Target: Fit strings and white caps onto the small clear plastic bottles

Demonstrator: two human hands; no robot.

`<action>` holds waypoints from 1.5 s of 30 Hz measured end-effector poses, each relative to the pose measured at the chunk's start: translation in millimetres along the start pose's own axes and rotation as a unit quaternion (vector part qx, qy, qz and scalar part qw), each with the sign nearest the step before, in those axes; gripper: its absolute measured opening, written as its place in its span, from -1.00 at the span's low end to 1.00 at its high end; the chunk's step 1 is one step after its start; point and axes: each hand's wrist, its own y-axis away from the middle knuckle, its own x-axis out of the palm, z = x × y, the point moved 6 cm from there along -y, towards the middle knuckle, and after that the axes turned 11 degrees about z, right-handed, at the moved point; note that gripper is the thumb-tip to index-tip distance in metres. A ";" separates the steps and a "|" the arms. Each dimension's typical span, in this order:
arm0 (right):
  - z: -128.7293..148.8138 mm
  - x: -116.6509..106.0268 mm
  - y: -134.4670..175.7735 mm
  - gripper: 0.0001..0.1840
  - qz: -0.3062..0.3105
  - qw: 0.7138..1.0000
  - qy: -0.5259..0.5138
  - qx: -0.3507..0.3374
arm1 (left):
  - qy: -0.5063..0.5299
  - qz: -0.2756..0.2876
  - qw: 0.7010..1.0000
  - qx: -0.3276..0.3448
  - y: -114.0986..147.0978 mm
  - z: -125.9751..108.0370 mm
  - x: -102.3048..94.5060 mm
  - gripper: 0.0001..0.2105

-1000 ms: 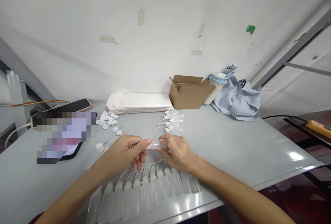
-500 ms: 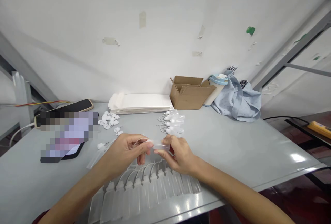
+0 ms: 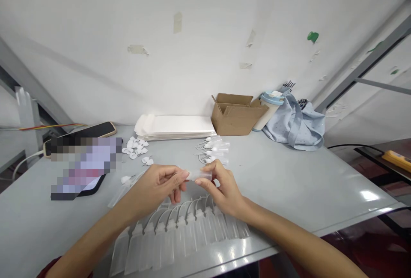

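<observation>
Between my hands lies a small translucent plastic bottle (image 3: 205, 175), held sideways above the table. The fingers of my left hand (image 3: 168, 183) pinch its white neck end, which they mostly hide. My right hand (image 3: 222, 187) grips the clear body with thumb and fingers. Below them is a row of translucent bottles (image 3: 180, 235) with thin curved tubes at their tops. Past my right hand lie several finished-looking bottles (image 3: 218, 147) with white caps and thin tubes. Small white caps (image 3: 135, 147) are heaped beyond my left hand.
White flat cartons (image 3: 176, 126) are stacked against the wall, beside an open cardboard box (image 3: 236, 117). A cup with a blue lid (image 3: 268, 109) and a light blue bag (image 3: 295, 126) stand right of it. Two phones (image 3: 86, 130) lie at the left.
My right hand has shifted its grip slightly on the bottle, its fingers rising a little. The thin tube loop by my left fingers shows less now. My left hand stays nearly still.
</observation>
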 end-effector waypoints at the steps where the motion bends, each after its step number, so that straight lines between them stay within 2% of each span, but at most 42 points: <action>1: 0.2 0.1 -0.4 -0.81 0.004 1.000 -0.003 0.002 | -0.011 -0.002 1.000 -0.001 0.3 0.3 0.4 -0.65; 3: -1.7 -0.5 -2.6 -0.79 0.016 0.998 -0.047 0.026 | -0.044 -0.023 0.999 0.019 1.1 -0.5 0.5 -0.65; 5: -6.3 0.7 -6.4 -0.71 0.045 0.985 -0.151 0.069 | -0.112 -0.066 0.989 0.072 2.8 -5.2 0.5 -0.70; 9: -14.5 10.6 -10.9 -0.56 0.131 0.907 -0.367 0.159 | -0.252 -0.135 0.939 0.189 7.8 -17.5 6.6 -0.77; 10: -15.5 12.1 -11.0 -0.55 0.140 0.894 -0.390 0.173 | -0.259 -0.140 0.936 0.193 7.7 -18.0 7.6 -0.77; 12: -15.4 12.5 -11.6 -0.56 0.140 0.891 -0.398 0.171 | -0.237 -0.127 0.949 0.163 5.1 -15.1 8.1 -0.73; 14: -13.0 10.8 -11.9 -0.60 0.129 0.913 -0.360 0.142 | -0.183 -0.090 0.973 0.107 1.6 -9.1 8.6 -0.67; 16: -10.5 7.0 -11.4 -0.66 0.108 0.950 -0.275 0.106 | -0.128 -0.054 0.989 0.059 0.1 -3.9 9.7 -0.65; 18: -5.2 0.4 -10.9 -0.73 0.073 0.989 -0.126 0.042 | -0.092 -0.043 0.994 0.037 0.7 -2.2 9.6 -0.68; 19: 0.0 -2.2 -10.1 -0.76 0.055 0.998 -0.033 -0.011 | -0.082 -0.044 0.995 0.034 1.2 -2.3 9.1 -0.69; 20: 6.1 -2.8 -8.6 -0.78 0.041 0.995 0.064 -0.070 | -0.076 -0.045 0.996 0.035 1.6 -2.6 8.8 -0.69; 22: 15.0 1.3 -3.7 -0.77 0.029 0.961 0.216 -0.171 | -0.069 -0.043 0.996 0.039 1.7 -2.7 8.9 -0.67; 24: 15.7 5.7 -1.2 -0.73 0.042 0.938 0.278 -0.204 | -0.092 -0.044 0.993 0.059 1.2 -4.0 9.0 -0.67; 26: 13.8 6.4 -2.0 -0.71 0.072 0.944 0.260 -0.189 | -0.154 -0.063 0.979 0.115 1.8 -8.6 8.5 -0.71; 30: 11.6 0.0 -7.2 -0.77 0.133 0.980 0.114 -0.096 | -0.286 -0.108 0.925 0.223 4.5 -12.5 13.7 -0.75; 33: 9.6 -3.4 -10.8 -0.79 0.154 0.987 0.038 -0.023 | -0.351 -0.118 0.892 0.259 4.2 -9.5 21.9 -0.73; 35: 6.1 -2.9 -12.7 -0.79 0.166 0.986 0.022 0.007 | -0.379 -0.117 0.880 0.262 3.0 -7.8 23.6 -0.73; 38: -5.4 -8.6 -17.2 -0.78 0.133 0.989 0.059 0.018 | -0.387 -0.135 0.883 0.231 1.7 -5.1 7.6 -0.76; 42: -31.3 -38.2 -25.0 -0.79 -0.006 0.982 0.187 0.029 | -0.396 -0.197 0.891 0.104 1.4 8.5 -41.5 -0.71; 45: -49.0 -57.2 -30.1 -0.81 -0.048 0.954 0.288 0.066 | -0.421 -0.172 0.890 0.008 -1.5 23.7 -62.3 -0.68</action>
